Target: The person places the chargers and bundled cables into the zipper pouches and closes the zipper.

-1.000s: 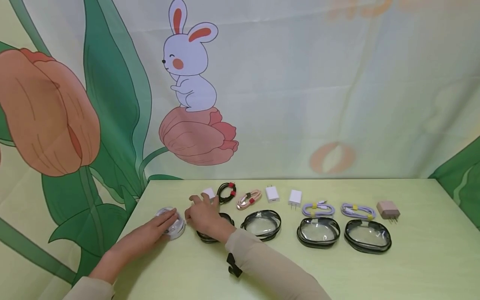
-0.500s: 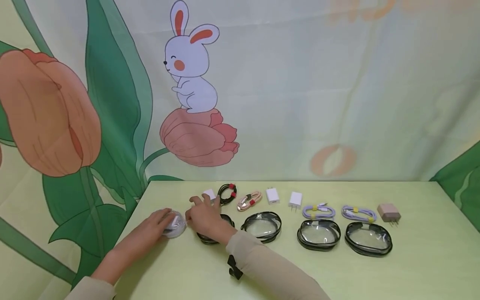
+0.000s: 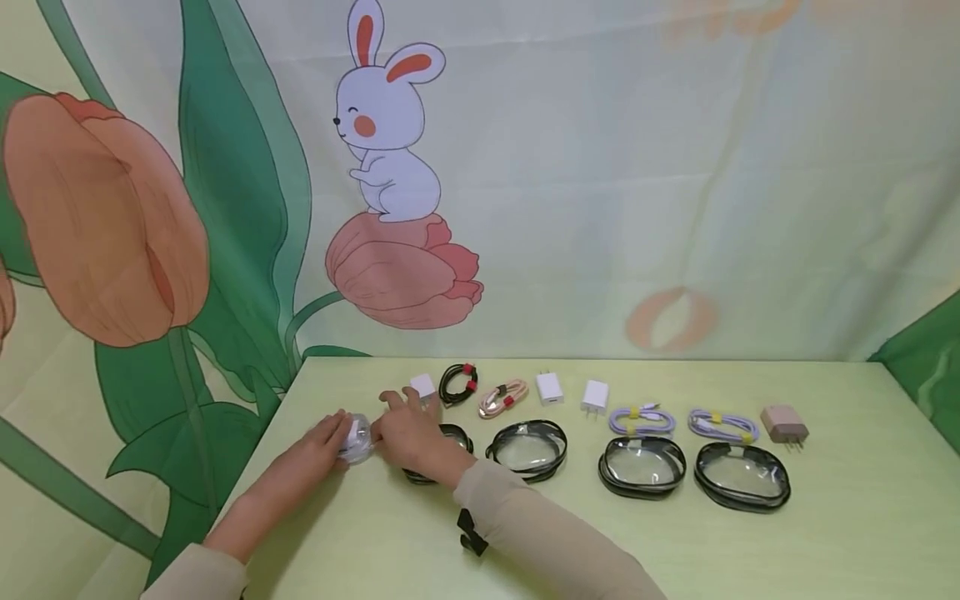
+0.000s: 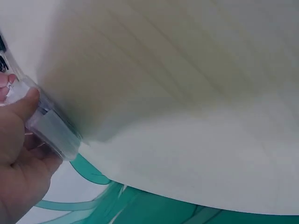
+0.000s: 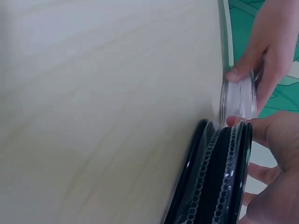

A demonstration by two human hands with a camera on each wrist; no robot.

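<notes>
At the table's left side, my left hand grips a small clear pouch with clear edges. In the left wrist view, thumb and fingers lie on opposite sides of the clear pouch, and something whitish shows through it. My right hand pinches the near end of that pouch with its fingertips; the exact spot is partly hidden. Beneath the right hand is a clear zippered pouch with black trim. Its zipper teeth show large in the right wrist view, where the black-trimmed pouch stands beside the right fingers.
Several more black-trimmed pouches lie along the table to the right. Behind them sit white charger plugs, a black cable, a pink cable, lilac cables and a pink plug. A printed curtain hangs behind.
My left hand has drawn its fingers back from over the clear pouch and now holds it at its left side. The right hand stays at the pouch's edge. The head view has shifted slightly.
</notes>
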